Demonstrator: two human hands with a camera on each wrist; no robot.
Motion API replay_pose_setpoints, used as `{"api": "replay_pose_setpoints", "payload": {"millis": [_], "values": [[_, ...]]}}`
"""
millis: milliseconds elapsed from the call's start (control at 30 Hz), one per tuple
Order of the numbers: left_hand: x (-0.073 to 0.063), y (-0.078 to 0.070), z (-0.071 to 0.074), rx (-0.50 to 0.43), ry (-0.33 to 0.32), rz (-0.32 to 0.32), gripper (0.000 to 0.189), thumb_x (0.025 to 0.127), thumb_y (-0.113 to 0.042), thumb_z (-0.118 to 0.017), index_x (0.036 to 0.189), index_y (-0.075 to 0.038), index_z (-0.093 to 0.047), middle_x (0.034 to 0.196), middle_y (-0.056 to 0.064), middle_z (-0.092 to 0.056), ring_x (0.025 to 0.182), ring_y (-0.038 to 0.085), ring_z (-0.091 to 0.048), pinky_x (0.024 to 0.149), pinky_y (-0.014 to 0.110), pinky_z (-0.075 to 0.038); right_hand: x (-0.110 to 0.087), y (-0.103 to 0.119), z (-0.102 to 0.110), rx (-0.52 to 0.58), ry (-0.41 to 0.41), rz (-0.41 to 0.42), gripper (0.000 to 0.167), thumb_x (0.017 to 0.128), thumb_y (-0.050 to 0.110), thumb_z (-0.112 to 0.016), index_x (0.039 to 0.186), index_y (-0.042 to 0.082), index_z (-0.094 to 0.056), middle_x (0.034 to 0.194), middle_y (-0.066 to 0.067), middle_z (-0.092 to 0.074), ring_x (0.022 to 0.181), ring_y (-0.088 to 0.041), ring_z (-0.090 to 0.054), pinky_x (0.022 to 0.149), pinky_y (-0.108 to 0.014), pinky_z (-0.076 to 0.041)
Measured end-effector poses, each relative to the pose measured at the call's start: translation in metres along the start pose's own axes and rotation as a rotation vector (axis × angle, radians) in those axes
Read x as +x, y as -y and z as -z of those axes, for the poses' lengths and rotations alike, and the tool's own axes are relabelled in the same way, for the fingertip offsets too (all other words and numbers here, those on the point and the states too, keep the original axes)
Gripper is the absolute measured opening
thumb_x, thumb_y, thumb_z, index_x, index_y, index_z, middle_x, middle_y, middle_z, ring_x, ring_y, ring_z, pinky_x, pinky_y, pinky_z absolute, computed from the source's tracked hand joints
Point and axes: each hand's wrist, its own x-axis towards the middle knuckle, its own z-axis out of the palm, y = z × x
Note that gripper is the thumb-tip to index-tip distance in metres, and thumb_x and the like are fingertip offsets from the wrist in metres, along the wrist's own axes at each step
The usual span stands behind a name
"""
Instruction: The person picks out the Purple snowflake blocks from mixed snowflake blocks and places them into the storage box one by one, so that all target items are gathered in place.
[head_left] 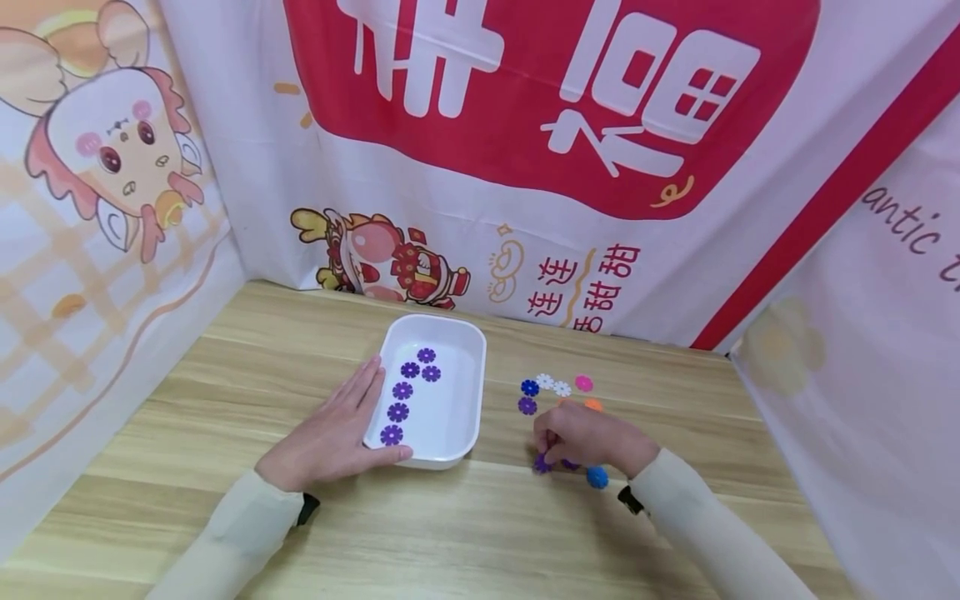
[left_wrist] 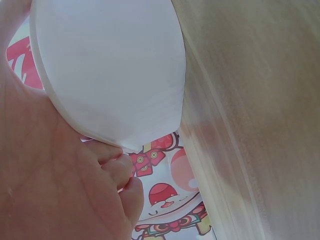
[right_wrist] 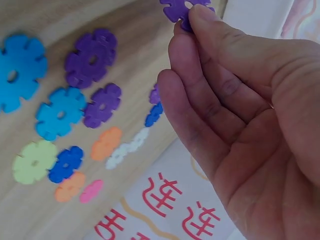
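Observation:
A white rectangular tray (head_left: 442, 417) stands on the table, with several purple snowflake discs (head_left: 398, 412) lying inside, mostly along its left side. My left hand (head_left: 330, 437) rests against the tray's left side, its fingers extended along the wall and its thumb at the front rim. Right of the tray, my right hand (head_left: 585, 433) pinches a purple snowflake disc (right_wrist: 175, 9) between thumb and fingertips. Near that hand lie loose discs, among them a light blue disc (right_wrist: 61, 114), a pale green disc (right_wrist: 35, 162) and a purple disc (right_wrist: 91, 58). In the head view the hand hides some of them.
At the far side of the loose group are white discs (head_left: 553, 384), a dark blue disc (head_left: 530, 387) and a pink disc (head_left: 583, 383). A printed cloth (head_left: 480, 192) hangs behind the wooden table (head_left: 420, 533), with more cloth at both sides.

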Motion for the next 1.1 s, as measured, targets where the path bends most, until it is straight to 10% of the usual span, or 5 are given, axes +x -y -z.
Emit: {"api": "replay_pose_setpoints", "payload": {"millis": [1100], "values": [[0.0,-0.001,0.001,-0.001,0.003,-0.004,0.128,0.088,-0.084,-0.058,0.167,0.004,-0.008,0.179,0.018,0.005,0.166,0.042,-0.007,0.134,0.059,-0.016,0.062,0.067,0.103,-0.148,-0.085,0.012,0.004,0.103,0.016,-0.071,0.099,0.017,-0.072,0.093,0.003,-0.073,0.082,-0.012,-0.066,0.076,-0.025,-0.06]]}}
